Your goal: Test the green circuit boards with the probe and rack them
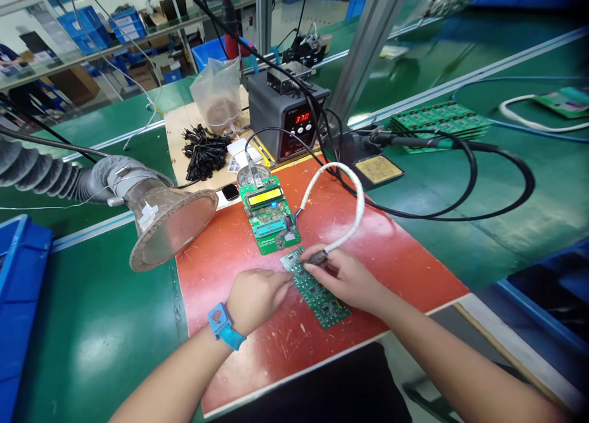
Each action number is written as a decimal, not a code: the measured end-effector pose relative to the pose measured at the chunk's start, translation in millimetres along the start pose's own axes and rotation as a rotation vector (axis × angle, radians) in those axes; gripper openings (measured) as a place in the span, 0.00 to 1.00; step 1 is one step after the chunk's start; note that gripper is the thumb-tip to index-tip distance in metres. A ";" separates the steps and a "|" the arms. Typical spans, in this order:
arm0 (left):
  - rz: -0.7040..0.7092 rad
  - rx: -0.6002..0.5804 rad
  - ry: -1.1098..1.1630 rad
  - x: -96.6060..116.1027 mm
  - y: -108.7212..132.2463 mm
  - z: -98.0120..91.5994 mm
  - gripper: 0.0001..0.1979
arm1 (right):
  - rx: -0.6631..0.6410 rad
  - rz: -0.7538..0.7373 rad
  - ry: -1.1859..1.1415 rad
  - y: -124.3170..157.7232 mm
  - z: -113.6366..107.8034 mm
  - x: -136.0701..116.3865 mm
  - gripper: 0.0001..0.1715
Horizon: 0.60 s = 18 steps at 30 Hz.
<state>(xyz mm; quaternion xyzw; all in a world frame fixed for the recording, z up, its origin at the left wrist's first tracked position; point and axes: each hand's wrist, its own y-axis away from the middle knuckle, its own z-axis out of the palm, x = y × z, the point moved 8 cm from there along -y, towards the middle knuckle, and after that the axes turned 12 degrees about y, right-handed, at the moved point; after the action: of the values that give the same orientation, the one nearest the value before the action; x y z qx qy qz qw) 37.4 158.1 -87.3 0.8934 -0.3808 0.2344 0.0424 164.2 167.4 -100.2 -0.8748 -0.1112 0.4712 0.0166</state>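
Note:
A green circuit board panel (329, 306) with rows of small parts lies on the red mat, slanting down to the right. My right hand (347, 279) grips a dark plug-like probe (317, 258) at the end of a white sleeved cable (360, 205). The probe is over the panel's upper part, and my fingers hide its tip. At the panel's left edge, my left hand (257, 297) is closed with thumb and finger pinched on the border. The cable leads to a green programmer board (270, 214) with a lit yellow display, just beyond the panel.
A soldering station (288, 116) reading 370 stands behind, with a soldering iron (409, 140) in its holder at right. A fume extractor hood (172, 229) juts in from the left. Black cables (205, 153), a plastic bag (218, 97) and stacked boards (439, 122) lie farther back.

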 end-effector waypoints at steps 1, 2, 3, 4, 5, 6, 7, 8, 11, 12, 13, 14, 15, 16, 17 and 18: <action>0.002 -0.001 0.002 0.0 0.2 0.2 0.10 | -0.003 0.004 0.000 0.2 0.2 0.2 0.08; 0.003 -0.002 0.003 0.0 0.4 0.5 0.10 | -0.005 0.009 0.002 0.3 0.3 0.3 0.09; 0.004 -0.002 0.005 -0.1 0.6 0.7 0.10 | -0.007 0.012 0.003 0.4 0.3 0.3 0.09; 0.004 -0.002 0.007 -0.3 0.8 0.9 0.10 | -0.007 0.013 0.003 0.4 0.2 0.3 0.09; 0.004 -0.002 0.009 -0.5 0.9 1.0 0.10 | -0.008 0.014 0.003 0.5 0.2 0.2 0.09; 0.004 -0.002 0.011 -0.7 1.0 1.1 0.10 | -0.010 0.013 0.002 0.5 0.3 0.1 0.09; 0.004 -0.002 0.013 -0.8 1.1 1.2 0.10 | -0.011 0.014 0.002 0.6 0.3 0.2 0.09; 0.003 -0.002 0.015 -0.8 1.2 1.3 0.10 | -0.009 0.015 0.002 0.7 0.2 0.3 0.09; 0.002 -0.002 0.018 -0.4 1.3 0.9 0.10 | -0.007 0.019 0.004 1.3 0.0 0.7 0.09; 0.001 -0.002 0.018 -0.1 1.3 0.7 0.10 | -0.007 0.021 0.006 1.5 -0.1 0.8 0.08; 0.001 -0.002 0.019 0.2 1.4 0.5 0.10 | -0.009 0.024 0.008 1.7 0.0 0.9 0.08; 0.001 -0.002 0.019 0.5 1.4 0.4 0.10 | -0.010 0.025 0.010 1.9 0.0 0.8 0.08; 0.000 -0.002 0.019 0.7 1.4 0.4 0.10 | -0.010 0.025 0.011 2.0 0.0 0.7 0.08; 0.000 -0.003 0.019 0.8 1.4 0.4 0.10 | -0.008 0.025 0.011 2.1 -0.2 0.6 0.08; 0.000 -0.003 0.019 0.8 1.5 0.3 0.10 | -0.007 0.026 0.011 2.2 -0.3 0.5 0.08; 0.000 -0.003 0.019 0.7 1.5 0.3 0.10 | -0.005 0.027 0.011 2.2 -0.3 0.4 0.08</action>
<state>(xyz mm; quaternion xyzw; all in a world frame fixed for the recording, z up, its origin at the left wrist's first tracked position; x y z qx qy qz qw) 36.8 156.5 -87.5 0.8912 -0.3806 0.2423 0.0474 165.1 165.3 -100.6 -0.8788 -0.1007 0.4663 0.0086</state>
